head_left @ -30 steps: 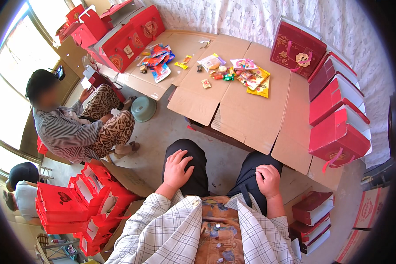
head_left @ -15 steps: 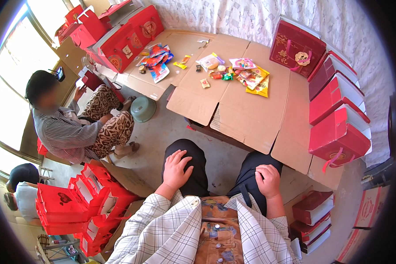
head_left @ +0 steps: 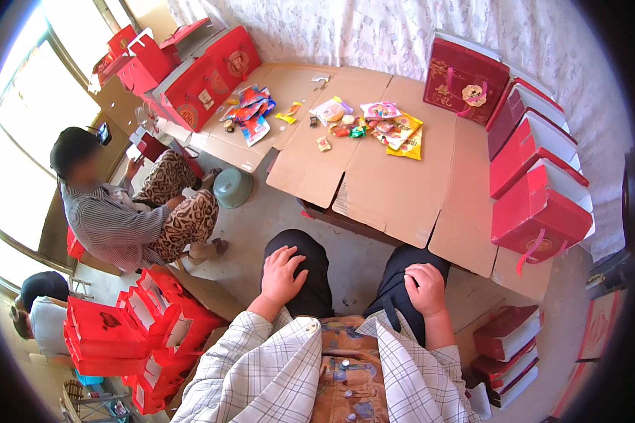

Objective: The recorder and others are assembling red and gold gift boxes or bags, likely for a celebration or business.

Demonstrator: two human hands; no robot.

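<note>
My left hand [head_left: 282, 276] rests on my left knee, palm down, its fingers spread over the black trousers [head_left: 302, 247]. On the other thigh lies my right hand [head_left: 425, 290], fingers loosely laid down and nothing in it. Beyond my knees, on a cardboard-covered table [head_left: 388, 190], are wrapped sweets and snack packets. Red and blue packets [head_left: 252, 113] sit at the left. Around the middle are a pale wrapped cake [head_left: 331, 110], a green-wrapped sweet [head_left: 358, 132] and a small square sweet [head_left: 323, 144]. Yellow snack bags [head_left: 406, 137] overlap a pink packet [head_left: 380, 111].
Red gift boxes with ribbon handles [head_left: 540, 215] line the table's right side; more red boxes [head_left: 208, 84] stand at its far left. Open red boxes [head_left: 113, 328] are piled at my left. A seated person [head_left: 113, 225] is beside a green basin [head_left: 233, 188]. Dark red boxes [head_left: 504, 335] are stacked at right.
The view has shifted slightly, moving the table and boxes a little in the picture. Both hands stay resting on my legs.
</note>
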